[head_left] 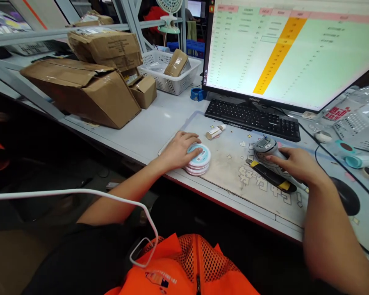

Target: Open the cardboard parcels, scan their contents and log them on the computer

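My left hand (182, 150) grips a short stack of flat round white spools (200, 160) at the mat's near-left edge. Its thumb lies over the pale blue printed label on top. My right hand (298, 164) is wrapped round a grey barcode scanner (266, 145), whose head points away to the left and whose handle is partly hidden. Just below the scanner, a black and yellow utility knife (272, 175) lies on the printed desk mat (224, 172). Between the hands and the keyboard rests a small bottle (215, 132) on its side.
Cardboard boxes (89, 90) are piled at the left by a metal frame. Behind them stands a white basket (175, 84) holding a parcel. A blue tape roll (197, 94), a black keyboard (252, 118) and a monitor (283, 53) line the back. A white cable (110, 196) crosses the foreground.
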Action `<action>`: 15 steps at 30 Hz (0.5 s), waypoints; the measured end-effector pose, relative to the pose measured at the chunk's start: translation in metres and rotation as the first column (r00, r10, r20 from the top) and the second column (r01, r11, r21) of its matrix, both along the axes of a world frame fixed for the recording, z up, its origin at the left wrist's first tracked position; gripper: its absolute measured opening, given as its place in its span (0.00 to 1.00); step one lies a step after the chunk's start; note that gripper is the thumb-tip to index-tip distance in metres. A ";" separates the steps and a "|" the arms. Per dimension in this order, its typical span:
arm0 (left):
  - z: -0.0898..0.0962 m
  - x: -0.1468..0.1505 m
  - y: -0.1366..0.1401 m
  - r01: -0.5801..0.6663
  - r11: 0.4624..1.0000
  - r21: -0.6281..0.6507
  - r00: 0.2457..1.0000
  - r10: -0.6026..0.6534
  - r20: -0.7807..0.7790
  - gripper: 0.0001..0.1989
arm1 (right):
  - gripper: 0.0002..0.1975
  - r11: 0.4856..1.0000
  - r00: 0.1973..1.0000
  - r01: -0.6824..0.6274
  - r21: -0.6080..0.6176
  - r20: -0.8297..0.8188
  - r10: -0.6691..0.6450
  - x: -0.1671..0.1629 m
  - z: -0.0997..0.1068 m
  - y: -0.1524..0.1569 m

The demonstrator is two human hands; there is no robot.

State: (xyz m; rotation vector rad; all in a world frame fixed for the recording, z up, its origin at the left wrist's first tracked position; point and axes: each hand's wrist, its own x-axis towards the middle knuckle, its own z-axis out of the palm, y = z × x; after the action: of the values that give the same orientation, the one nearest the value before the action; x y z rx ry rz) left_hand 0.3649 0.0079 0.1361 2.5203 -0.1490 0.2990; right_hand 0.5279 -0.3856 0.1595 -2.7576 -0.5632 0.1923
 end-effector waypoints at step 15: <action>-0.002 0.019 0.046 -0.230 0.939 0.256 0.963 0.257 -0.078 0.48 | 0.22 0.999 0.997 -0.040 -0.008 0.061 0.041 -0.001 -0.006 0.004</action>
State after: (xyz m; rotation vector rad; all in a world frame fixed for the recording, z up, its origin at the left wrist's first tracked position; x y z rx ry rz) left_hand 0.3835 0.0536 0.1338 2.7972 0.1846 0.2504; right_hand 0.5270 -0.3814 0.1539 -2.7679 -0.6360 0.1197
